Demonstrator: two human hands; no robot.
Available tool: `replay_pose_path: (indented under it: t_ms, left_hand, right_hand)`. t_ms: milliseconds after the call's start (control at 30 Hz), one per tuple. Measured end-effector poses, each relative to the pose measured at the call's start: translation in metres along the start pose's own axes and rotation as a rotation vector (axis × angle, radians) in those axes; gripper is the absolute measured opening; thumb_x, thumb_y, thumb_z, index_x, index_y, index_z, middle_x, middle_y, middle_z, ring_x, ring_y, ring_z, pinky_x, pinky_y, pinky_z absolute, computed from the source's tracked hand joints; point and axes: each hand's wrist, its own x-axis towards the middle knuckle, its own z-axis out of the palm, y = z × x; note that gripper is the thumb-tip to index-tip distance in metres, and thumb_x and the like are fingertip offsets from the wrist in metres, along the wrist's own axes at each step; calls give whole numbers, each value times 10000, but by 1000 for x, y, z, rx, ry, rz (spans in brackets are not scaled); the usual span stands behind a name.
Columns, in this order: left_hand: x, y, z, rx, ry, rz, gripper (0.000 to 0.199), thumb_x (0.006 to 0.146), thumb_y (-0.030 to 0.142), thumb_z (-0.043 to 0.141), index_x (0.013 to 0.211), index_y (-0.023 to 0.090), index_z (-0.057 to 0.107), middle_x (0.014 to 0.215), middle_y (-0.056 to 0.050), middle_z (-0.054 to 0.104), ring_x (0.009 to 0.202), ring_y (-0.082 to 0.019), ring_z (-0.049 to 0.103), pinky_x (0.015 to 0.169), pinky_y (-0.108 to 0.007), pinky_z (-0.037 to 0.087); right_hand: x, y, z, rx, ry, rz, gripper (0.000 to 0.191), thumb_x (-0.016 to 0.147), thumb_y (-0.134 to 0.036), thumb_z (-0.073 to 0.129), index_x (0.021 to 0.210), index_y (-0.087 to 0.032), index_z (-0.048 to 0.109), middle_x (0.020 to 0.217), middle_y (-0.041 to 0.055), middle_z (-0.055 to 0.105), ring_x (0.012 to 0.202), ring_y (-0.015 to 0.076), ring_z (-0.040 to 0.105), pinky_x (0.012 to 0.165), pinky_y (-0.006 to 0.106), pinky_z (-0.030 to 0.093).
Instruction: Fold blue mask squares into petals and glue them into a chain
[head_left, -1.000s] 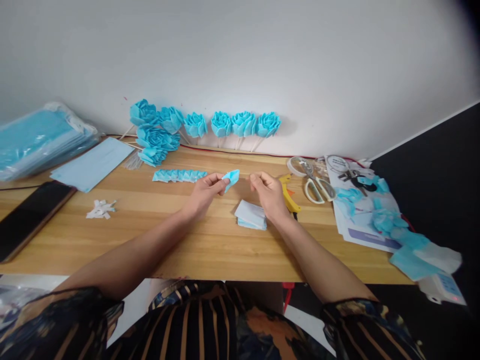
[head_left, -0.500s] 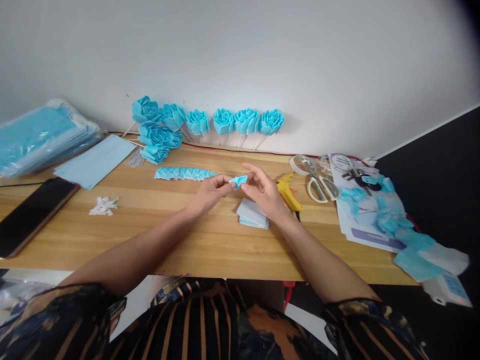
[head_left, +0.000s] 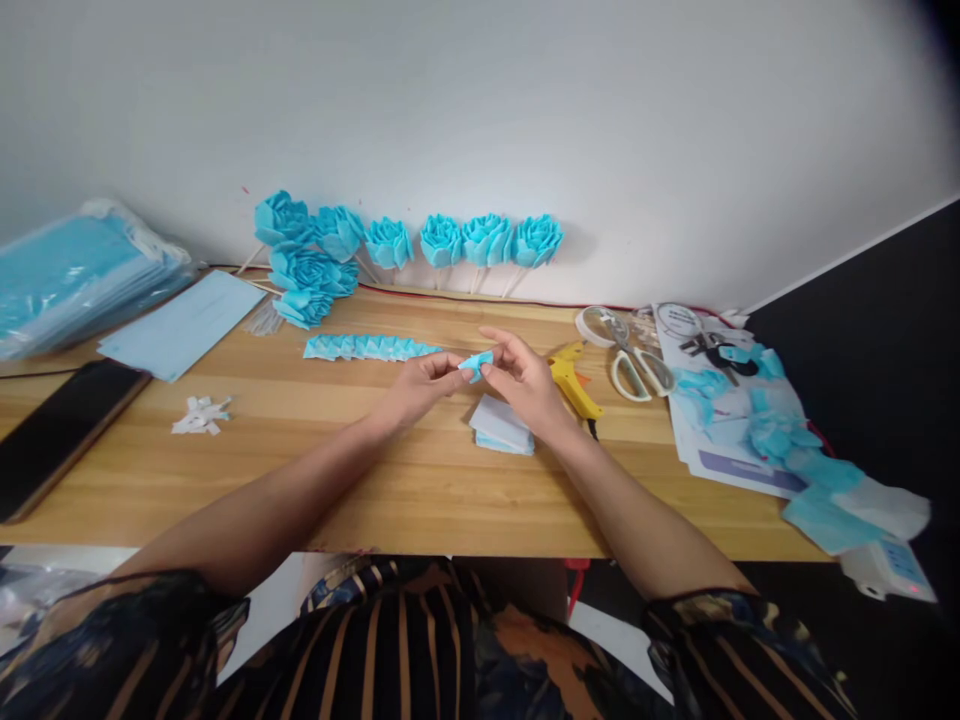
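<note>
Between my two hands is a small folded piece of blue fabric (head_left: 475,366), held over the middle of the table. My left hand (head_left: 426,385) pinches its left end between thumb and fingers. The right end is gripped by my right hand (head_left: 523,380), thumb in front and fingers curled behind. Beneath my right hand lies a stack of cut blue-and-white pieces (head_left: 501,426). A row of folded blue pieces (head_left: 367,347) stretches out behind my left hand. Just right of my right hand lies a yellow glue gun (head_left: 574,384).
Blue fabric flowers (head_left: 441,240) on sticks lean along the wall. White scissors (head_left: 642,374) and a tape roll (head_left: 600,326) lie at right, beside papers with blue scraps (head_left: 784,435). At left are a phone (head_left: 67,430), white strips (head_left: 201,415), a blue sheet (head_left: 182,325) and a plastic-wrapped pack (head_left: 82,280).
The view has shifted slightly, so the things on the table sit a little further left. Both hands keep hold of the folded blue fabric, with its lower edge bent slightly differently.
</note>
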Motion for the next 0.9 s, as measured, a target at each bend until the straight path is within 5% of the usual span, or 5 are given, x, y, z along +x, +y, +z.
replay_pose_path:
  t_ms: [567,700,900]
  left_hand:
    - [1,3,1,8,34,51,375,743,534,726,747,164,666,632,28,531,596,-93,425,597,-242,347]
    - [1,2,1,29,148,141,333,745,486,739,826,169,673,736,-8,622,651,-114,508,638,-256,404]
    - [-2,5,3,366,263,362,160,815,303,677,721,177,648,701,-12,614,674,-126,519,662,-268,409]
  right_hand:
    - [-1,0,0,87,-28,14,471,812,-266,634,1278,-259,565,803,-26,529,743,133,535,712,287,464]
    - [-1,-3,1,8,-11,-17,461,806,-243,620,1265,-245,572,807,-23,537,739,136,533,737,303,468]
    - [-3,-4,4,-122,43,-86,469,805,-184,595,1269,-251,569,822,-21,578,761,141,570,794,314,484]
